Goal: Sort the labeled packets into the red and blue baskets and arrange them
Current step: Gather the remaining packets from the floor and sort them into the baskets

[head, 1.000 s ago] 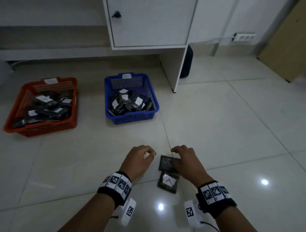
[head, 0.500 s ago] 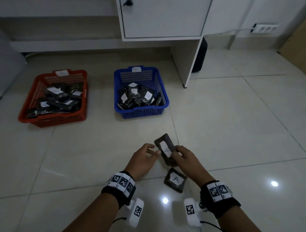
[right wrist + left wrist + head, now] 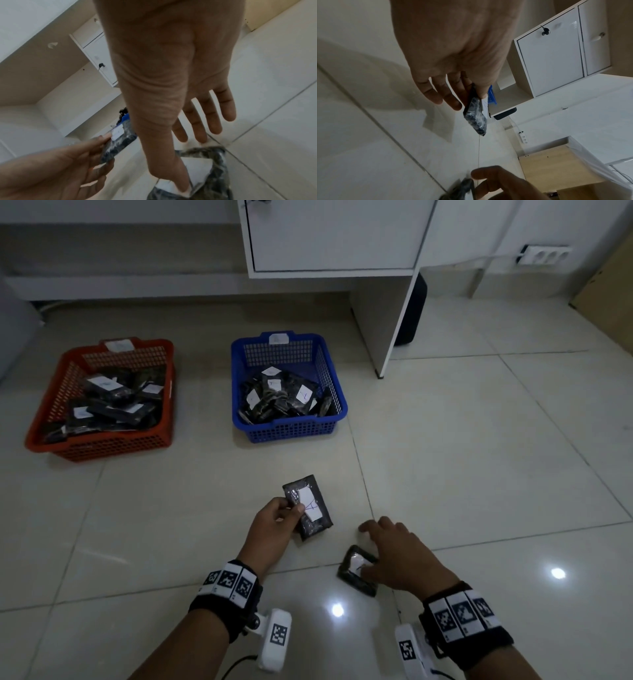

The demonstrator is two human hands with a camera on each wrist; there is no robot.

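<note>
My left hand [image 3: 274, 522] pinches a dark packet [image 3: 308, 510] with a white label marked A, held just above the floor; the same packet [image 3: 476, 116] hangs from the thumb and fingers in the left wrist view. A second labeled packet [image 3: 356, 571] lies on the tiles under my right hand [image 3: 387, 553], whose fingers are spread straight, thumb resting on its label [image 3: 197, 171]. The red basket [image 3: 99, 446] at the far left and the blue basket [image 3: 291, 429] beside it both hold several dark labeled packets.
A white cabinet [image 3: 335, 237] stands behind the blue basket, its side panel [image 3: 394, 326] reaching the floor. A black object [image 3: 411, 309] sits behind that panel. A wooden board [image 3: 609, 296] leans at the far right. Glossy tiles [image 3: 479, 457] stretch to the right.
My left hand has taken over the A packet, which both hands held upright before. My right hand let go and dropped back onto the packet lying on the floor.
</note>
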